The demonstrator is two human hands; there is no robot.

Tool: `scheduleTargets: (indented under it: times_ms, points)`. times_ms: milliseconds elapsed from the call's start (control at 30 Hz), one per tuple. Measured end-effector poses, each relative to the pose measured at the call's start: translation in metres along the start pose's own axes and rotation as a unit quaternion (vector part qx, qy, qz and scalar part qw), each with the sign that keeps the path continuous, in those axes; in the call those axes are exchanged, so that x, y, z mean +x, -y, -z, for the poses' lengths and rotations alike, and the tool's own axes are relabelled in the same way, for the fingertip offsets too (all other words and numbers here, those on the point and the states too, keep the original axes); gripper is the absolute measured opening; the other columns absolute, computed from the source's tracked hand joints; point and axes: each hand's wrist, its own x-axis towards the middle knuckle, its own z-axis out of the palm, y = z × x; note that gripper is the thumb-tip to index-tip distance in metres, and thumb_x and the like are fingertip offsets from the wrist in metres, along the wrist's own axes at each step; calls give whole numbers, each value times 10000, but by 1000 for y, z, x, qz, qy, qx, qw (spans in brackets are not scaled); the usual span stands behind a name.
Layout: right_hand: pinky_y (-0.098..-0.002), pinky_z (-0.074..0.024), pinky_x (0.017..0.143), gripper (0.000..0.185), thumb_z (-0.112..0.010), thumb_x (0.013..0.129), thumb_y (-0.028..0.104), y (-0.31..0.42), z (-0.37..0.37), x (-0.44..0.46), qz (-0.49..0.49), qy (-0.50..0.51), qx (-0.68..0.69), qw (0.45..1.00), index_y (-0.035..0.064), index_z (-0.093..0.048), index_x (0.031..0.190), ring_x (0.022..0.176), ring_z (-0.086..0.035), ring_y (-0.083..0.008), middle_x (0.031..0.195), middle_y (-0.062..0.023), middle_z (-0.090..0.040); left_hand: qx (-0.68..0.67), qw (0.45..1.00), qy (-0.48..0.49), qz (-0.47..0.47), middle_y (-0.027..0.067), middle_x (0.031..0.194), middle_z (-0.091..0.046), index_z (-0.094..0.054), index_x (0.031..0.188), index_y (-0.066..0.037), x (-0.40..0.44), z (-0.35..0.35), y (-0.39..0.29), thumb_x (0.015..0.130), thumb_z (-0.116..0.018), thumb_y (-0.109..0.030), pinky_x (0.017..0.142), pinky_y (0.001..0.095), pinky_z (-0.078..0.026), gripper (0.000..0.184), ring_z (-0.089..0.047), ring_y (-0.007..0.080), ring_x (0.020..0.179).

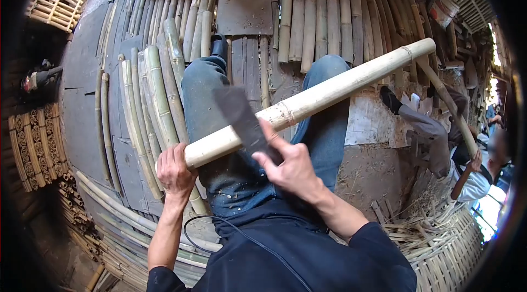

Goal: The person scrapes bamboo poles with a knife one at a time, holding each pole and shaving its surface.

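Observation:
A pale bamboo pole [335,90] lies slantwise across my lap, its near end at the left and its far end up at the right. My left hand [174,170] is wrapped around the near end. In my right hand [290,167] is a dark, broad-bladed knife [241,116], somewhat blurred. The blade crosses over the pole left of a brownish node; whether it touches the surface I cannot tell. My right fingers grip the knife's lower end, and the index finger stretches along it near the pole.
Several bamboo poles [159,94] lie on the left, more [318,12] ahead. A flat board [245,4] sits between them. On the right a seated person [475,166] holds another pole [447,100], beside a woven basket [450,242] of strips. Bamboo bundles [38,146] stand far left.

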Motion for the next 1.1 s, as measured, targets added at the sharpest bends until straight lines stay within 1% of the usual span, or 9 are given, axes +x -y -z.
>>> scheduleTargets:
  times_ms: [133,333,467,533,667,767,933,1000,1100]
  points:
    - [-367,-643,924,767,-806,955,144,-23,20,5,122,-135,-40,982,144,-495,1656,1086,-810,-329,1313,-307,-734,-2,1000,1,3,131,1090,-733,-682,1193,-68,-3,1,1,697,-834,-56,928,464,-549,518,-711,364,1001]
    - [-342,-625,925,768,-770,977,89,-30,69,18,16,-272,-2,962,47,-438,1669,1004,-795,-231,1193,-239,-808,-8,1000,-21,-1,123,1057,-723,-683,1172,-74,-1,-5,2,751,-792,-59,908,456,-546,435,-707,356,982]
    - [-422,-641,878,761,-804,951,159,-11,5,1,71,-78,-3,994,161,-506,1651,1048,-805,-359,1136,-318,-766,4,1000,-27,-12,130,1078,-729,-684,1184,-77,0,-2,-1,786,-765,-52,925,457,-546,407,-712,356,1003]
    - [-364,-599,1008,768,-845,920,114,1,-8,-5,-7,19,2,1000,86,-533,1622,1216,-754,-313,1299,-327,-732,14,999,-39,-20,133,1089,-732,-683,1189,-78,-4,-4,-1,799,-756,-52,932,455,-545,398,-714,354,1015]
    - [-340,-605,967,762,-824,950,83,-16,29,2,33,-143,-16,989,56,-504,1640,1139,-762,-201,1298,-244,-780,20,998,-54,-5,132,1124,-725,-703,1210,-69,-13,-9,0,855,-698,-40,955,472,-538,357,-711,339,1041]
    - [-373,-646,821,742,-772,978,83,-30,70,14,18,-254,-31,967,68,-472,1657,903,-812,-235,1082,-251,-824,24,998,-57,-10,142,1166,-715,-687,1251,-78,-15,-9,-2,813,-767,-80,982,476,-523,445,-698,358,1092]
    - [-448,-607,650,814,-789,963,123,-10,36,5,54,-192,-128,972,96,-425,1690,714,-805,-346,923,-333,-768,39,996,-75,4,126,1153,-713,-708,1233,-92,-14,-7,-3,863,-732,-62,981,478,-519,373,-700,343,1079]
    - [-352,-632,801,811,-811,953,100,-6,35,0,6,-169,-111,979,85,-448,1677,895,-818,-236,1066,-274,-812,45,996,-80,15,113,1135,-715,-721,1221,-101,-16,-5,-3,904,-709,-55,979,479,-519,321,-705,326,1073]
    - [-344,-616,929,809,-815,964,105,-18,58,1,-20,-141,-18,990,85,-441,1680,1066,-793,-241,1230,-270,-794,48,995,-87,-3,122,1131,-706,-722,1226,-101,-22,-7,-9,888,-718,-52,975,471,-513,341,-701,329,1068]
